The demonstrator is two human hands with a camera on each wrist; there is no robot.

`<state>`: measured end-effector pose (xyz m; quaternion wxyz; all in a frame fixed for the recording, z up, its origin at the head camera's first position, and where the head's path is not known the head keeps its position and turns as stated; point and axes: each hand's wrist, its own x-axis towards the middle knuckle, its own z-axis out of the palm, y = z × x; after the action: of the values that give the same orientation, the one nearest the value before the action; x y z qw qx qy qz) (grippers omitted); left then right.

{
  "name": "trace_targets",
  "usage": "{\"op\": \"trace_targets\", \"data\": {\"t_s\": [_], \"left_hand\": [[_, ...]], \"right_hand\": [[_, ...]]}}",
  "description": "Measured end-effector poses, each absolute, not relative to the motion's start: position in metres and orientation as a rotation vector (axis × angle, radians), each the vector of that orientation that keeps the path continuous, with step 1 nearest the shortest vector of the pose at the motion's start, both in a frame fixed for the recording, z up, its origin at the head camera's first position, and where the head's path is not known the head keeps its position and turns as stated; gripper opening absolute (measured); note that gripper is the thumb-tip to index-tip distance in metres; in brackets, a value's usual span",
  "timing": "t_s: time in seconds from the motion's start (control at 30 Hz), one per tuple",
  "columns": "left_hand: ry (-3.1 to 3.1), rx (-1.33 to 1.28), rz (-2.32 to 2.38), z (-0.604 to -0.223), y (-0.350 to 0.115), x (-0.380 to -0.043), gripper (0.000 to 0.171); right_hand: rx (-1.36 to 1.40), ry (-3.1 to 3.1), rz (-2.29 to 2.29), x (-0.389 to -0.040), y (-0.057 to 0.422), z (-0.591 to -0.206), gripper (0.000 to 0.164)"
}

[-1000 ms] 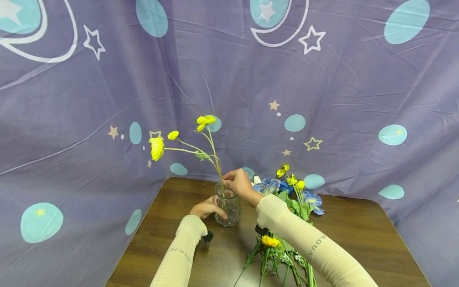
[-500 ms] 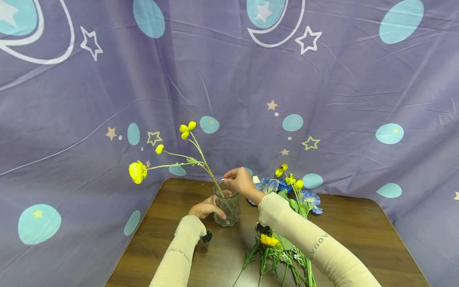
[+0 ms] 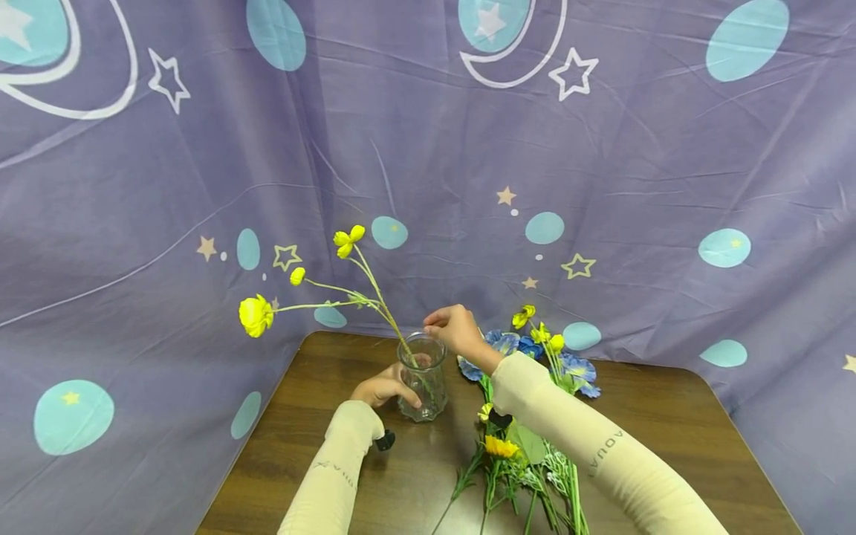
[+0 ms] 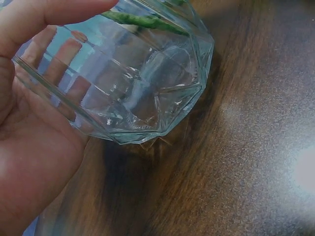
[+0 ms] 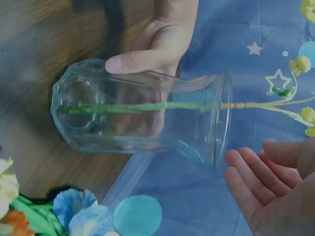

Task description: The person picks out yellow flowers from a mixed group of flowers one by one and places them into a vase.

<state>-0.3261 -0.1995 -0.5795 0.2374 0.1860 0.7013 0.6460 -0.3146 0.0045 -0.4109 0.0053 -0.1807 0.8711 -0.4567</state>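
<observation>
My left hand grips a clear glass vase round its side. In the left wrist view, the thumb lies along the near glass and the fingers show through from behind. A yellow artificial flower spray stands in the vase, leaning left over the rim. The right wrist view shows its green stem reaching down near the vase's base. Just beside the rim is my right hand, holding nothing. Its fingers are loosely bent and apart from the stem, as the right wrist view shows.
Right of the vase lies a pile of artificial flowers: blue blooms, a yellow-orange flower, yellow buds and green stems. The brown wooden table ends at a purple patterned curtain behind and at the sides.
The yellow spray has tilted left and settled against the vase rim. My right hand has let go of its stem and drawn slightly to the right. The left hand keeps its grip on the vase.
</observation>
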Motion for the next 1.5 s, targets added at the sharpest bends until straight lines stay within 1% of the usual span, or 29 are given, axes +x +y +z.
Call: {"op": "trace_targets", "data": {"t_s": [0.47,0.8,1.03,1.3,1.5], "left_hand": [[1.932,0.572,1.778,-0.581,-0.199,-0.327,0.093],[1.913,0.559,1.796,-0.580,-0.198,-0.325,0.095],[1.902,0.571,1.803,-0.581,-0.198,-0.326,0.094],[1.937,0.536,1.777,-0.580,-0.199,-0.327,0.094],[1.926,0.539,1.789,-0.582,-0.199,-0.328,0.092]], "right_hand": [[-0.626,2.776,-1.326,-0.318,0.055,-0.399,0.020],[-0.636,2.779,-1.307,-0.318,0.088,-0.393,0.020],[-0.604,2.722,-1.287,-0.300,0.102,-0.398,0.020],[-0.417,2.592,-1.237,-0.278,0.115,-0.413,0.014],[-0.309,2.505,-1.166,-0.264,0.125,-0.421,0.018]]}}
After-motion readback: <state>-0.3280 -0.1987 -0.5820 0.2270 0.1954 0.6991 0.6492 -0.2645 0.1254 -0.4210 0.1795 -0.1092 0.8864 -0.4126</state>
